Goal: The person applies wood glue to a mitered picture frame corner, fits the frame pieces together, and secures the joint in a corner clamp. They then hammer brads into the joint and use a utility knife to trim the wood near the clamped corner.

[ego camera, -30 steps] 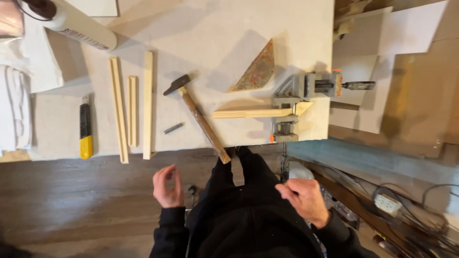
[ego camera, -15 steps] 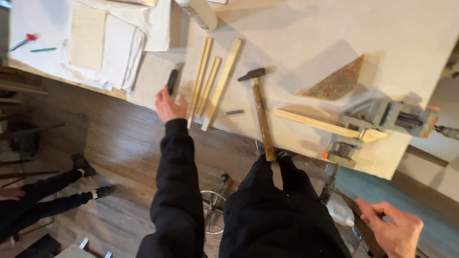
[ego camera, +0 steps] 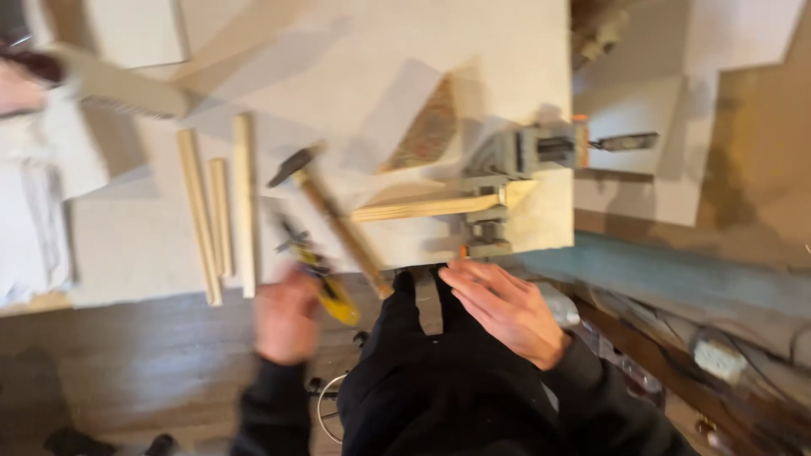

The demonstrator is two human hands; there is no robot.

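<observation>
Three wooden strips (ego camera: 221, 215) are laid side by side on the table (ego camera: 338, 51), a yellow utility knife (ego camera: 325, 283) is gripped in the blurred left hand (ego camera: 287, 317) beside a hammer (ego camera: 334, 218), and the right hand (ego camera: 507, 308) is held open, fingers spread, below the clamped strip (ego camera: 427, 207) and corner clamp (ego camera: 515, 169).

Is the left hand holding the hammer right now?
No. The left hand grips a yellow and black knife, while the hammer lies on the table beside it.

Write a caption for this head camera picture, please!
Left hand grips a yellow utility knife beside a hammer.
</observation>
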